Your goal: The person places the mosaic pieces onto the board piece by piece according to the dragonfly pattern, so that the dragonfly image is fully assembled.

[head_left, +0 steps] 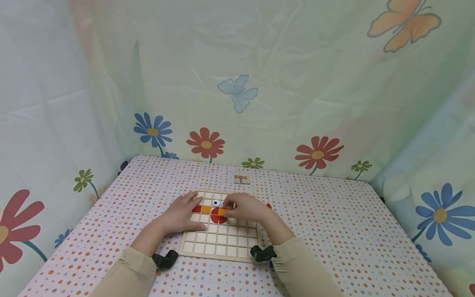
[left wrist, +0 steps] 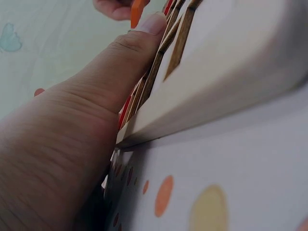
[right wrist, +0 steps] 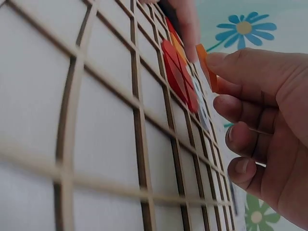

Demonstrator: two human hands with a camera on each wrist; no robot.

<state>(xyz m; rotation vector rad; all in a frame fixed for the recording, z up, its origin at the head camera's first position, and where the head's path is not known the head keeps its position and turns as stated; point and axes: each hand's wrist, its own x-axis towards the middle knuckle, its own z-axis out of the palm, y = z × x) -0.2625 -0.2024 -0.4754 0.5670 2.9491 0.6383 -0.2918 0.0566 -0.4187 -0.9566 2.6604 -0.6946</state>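
Beige sleeves [head_left: 308, 268] come in along the bottom of the head view, each wrist carrying a small black device [head_left: 166, 259]. Between them, a wooden grid board [head_left: 222, 250] lies flat on the dotted counter [head_left: 334, 235]. The left hand [head_left: 182, 214] rests on the board's left side, its fingers spread and fairly straight, gripping nothing visible. The right hand [head_left: 245, 207] pinches an orange tile [head_left: 222, 211] between thumb and forefinger, the other fingers loosely curled; in the right wrist view the tile stands tilted, apart from the grid. Just below and beside it sit rounded red pieces [head_left: 219, 220], with an eye piece [head_left: 216, 202] above. Further left are another orange tile [head_left: 206, 209] and a red piece [head_left: 196, 209], next to the left hand. A small picture card [head_left: 241, 177] lies beyond the board.

With so narrow a pinch, the tile could twist or slip; lowered at that tilt, it might catch a raised rib and sit crooked. The curled fingers may nudge the eye piece or the red ones. If the left hand eased off, a sideways push could slide the board across the counter.
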